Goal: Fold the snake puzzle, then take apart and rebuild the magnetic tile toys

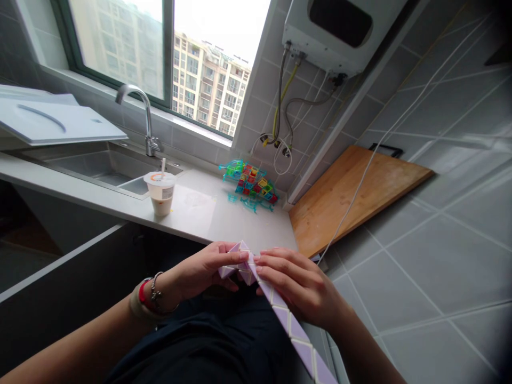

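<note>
We find the window blown out at eleven o'clock, glare on the bench, a blackened corner at two.

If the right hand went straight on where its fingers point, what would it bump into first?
Most likely the folded end of the purple-and-white strip, right by the fingertips of the right hand. Beyond it comes the left hand, though depth is hard to judge.

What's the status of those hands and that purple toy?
Left hand holding purple toy by its folded end. Right hand holding it close by. Rest runs straight, out of frame. Nothing seen blocking.
</note>
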